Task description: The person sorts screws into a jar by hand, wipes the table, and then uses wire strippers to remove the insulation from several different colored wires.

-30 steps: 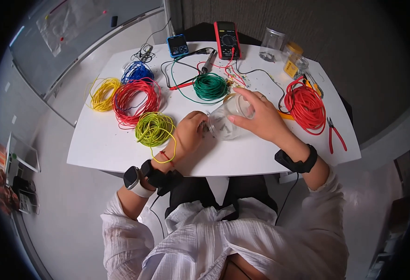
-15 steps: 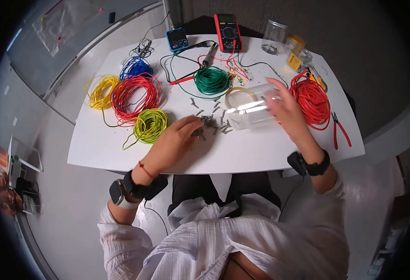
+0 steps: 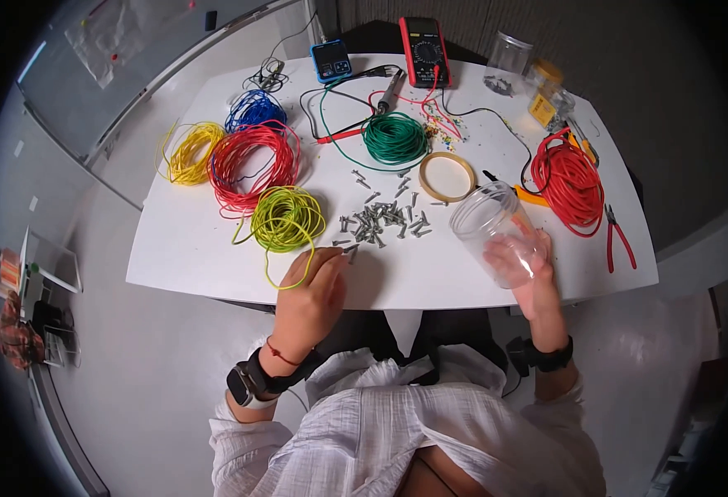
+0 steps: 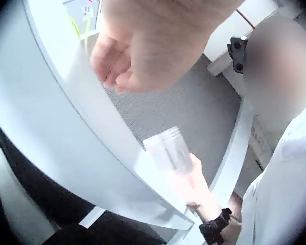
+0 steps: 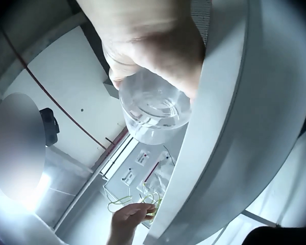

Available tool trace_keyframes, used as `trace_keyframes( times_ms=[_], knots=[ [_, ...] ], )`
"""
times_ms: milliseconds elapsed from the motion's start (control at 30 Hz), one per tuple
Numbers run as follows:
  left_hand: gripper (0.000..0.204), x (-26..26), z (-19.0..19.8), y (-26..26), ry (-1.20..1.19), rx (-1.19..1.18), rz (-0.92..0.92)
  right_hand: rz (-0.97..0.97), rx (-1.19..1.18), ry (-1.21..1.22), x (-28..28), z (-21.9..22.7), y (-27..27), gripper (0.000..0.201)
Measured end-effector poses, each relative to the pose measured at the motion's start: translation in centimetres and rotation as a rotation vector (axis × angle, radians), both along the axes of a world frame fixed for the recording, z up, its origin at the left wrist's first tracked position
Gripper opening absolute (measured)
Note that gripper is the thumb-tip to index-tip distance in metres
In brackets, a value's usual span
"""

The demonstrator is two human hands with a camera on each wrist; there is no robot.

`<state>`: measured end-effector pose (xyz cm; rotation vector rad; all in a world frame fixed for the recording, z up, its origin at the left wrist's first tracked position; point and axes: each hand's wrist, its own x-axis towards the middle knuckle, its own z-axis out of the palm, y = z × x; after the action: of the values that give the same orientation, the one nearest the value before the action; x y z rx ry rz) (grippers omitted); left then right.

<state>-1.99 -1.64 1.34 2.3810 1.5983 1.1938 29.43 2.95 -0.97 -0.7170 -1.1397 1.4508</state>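
Note:
My right hand (image 3: 539, 277) grips a clear plastic jar (image 3: 484, 219) over the table's right front, its mouth tilted up and to the left. Through the jar wall its fingers show behind the plastic, and no screws are seen inside. In the right wrist view the jar (image 5: 155, 109) sits between thumb and fingers. A loose pile of grey screws (image 3: 378, 222) lies mid-table, some scattered behind it. My left hand (image 3: 310, 290) hovers at the front edge beside the yellow-green wire coil (image 3: 285, 222), fingers loosely bent. The left wrist view shows this hand (image 4: 148, 51) holding nothing.
A gold ring-shaped lid (image 3: 447, 199) lies behind the jar. Wire coils in red (image 3: 231, 174), yellow (image 3: 188, 157), blue (image 3: 254, 112) and green (image 3: 394, 139) stand around. Red-handled cutters (image 3: 612, 240) lie right of another red coil (image 3: 575, 186). A multimeter (image 3: 426, 54) stands at the back.
The right hand has drawn the jar back and right from beside the screws and turned its mouth upward, leaving the pile exposed. The left hand has pulled away from the screws toward the front edge.

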Motion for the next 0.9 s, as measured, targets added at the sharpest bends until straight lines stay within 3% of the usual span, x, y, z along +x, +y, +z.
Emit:
trace_keyframes(
  times_ms=[67,167,300,367,500,567,600,667,700,767,900],
  knots=[
    [0.026,0.6,0.0,0.8,0.023,0.001,0.026,0.100,-0.187,0.274,0.3,-0.5,0.2,0.066],
    [0.027,0.8,-0.2,1.5,0.125,0.021,0.113,0.130,-0.264,0.484,-0.3,0.4,-0.2,0.072],
    [0.027,0.4,-0.7,1.5,0.193,-0.085,0.079,0.230,-0.280,0.553,-0.4,0.1,-0.2,0.072],
    [0.026,0.0,-0.6,1.5,0.208,-0.115,0.060,0.126,-0.237,0.294,-0.9,0.5,-0.4,0.076],
    [0.021,-0.5,-0.3,1.6,0.233,-0.102,0.041,0.076,-0.039,0.113,-1.2,0.5,0.2,0.088],
    [0.019,-0.6,0.0,1.8,0.258,-0.121,0.024,-0.223,0.114,-0.134,-1.8,0.3,0.5,0.099],
    [0.018,-0.6,0.1,2.0,0.259,-0.136,0.018,-0.226,0.115,-0.134,-2.0,-0.3,0.8,0.099],
    [0.017,-0.6,0.1,2.1,0.262,-0.152,0.008,-0.338,0.286,-0.409,-2.3,-1.3,1.3,0.098],
    [0.017,-0.6,0.1,2.1,0.248,-0.138,0.014,-0.341,0.285,-0.409,-2.1,-1.3,1.2,0.098],
    [0.017,-0.7,0.0,2.1,0.233,-0.125,0.022,-0.354,0.367,-0.848,-2.1,-0.4,0.7,0.098],
    [0.018,-0.8,-0.2,2.5,0.234,-0.119,-0.019,-0.413,0.391,-1.048,-2.7,0.1,0.4,0.098]
  ],
)
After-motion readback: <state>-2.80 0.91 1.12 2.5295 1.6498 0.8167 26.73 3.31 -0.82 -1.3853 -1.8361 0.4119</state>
